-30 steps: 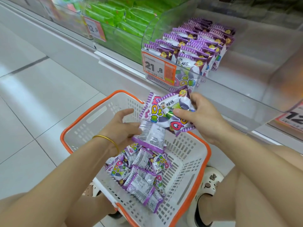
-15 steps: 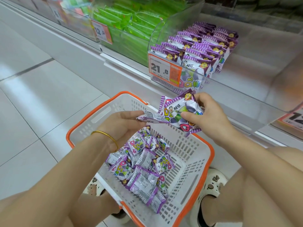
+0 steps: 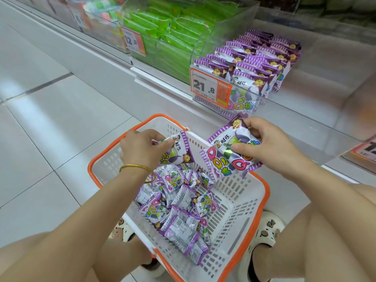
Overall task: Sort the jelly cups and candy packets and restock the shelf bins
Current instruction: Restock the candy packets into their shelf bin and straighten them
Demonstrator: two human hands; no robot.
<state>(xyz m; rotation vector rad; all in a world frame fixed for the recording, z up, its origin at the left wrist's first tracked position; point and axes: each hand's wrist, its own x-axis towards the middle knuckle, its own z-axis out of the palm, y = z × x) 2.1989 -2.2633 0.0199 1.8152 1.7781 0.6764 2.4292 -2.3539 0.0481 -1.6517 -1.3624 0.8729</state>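
Left hand (image 3: 140,151) moved its packet (image 3: 179,148) off right hand's (image 3: 270,147) stack (image 3: 223,157), over basket (image 3: 240,202)

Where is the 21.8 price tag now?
The price tag is right of centre in the head view, on the front of the clear bin of purple candy packets.

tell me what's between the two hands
Head view: the packet in the left hand, the packets in the right hand, and bare basket wall between them.

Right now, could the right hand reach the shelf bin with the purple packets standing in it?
Probably yes: the right hand, gripping purple packets, hovers just below the clear bin, whose top looks open, with nothing between them.
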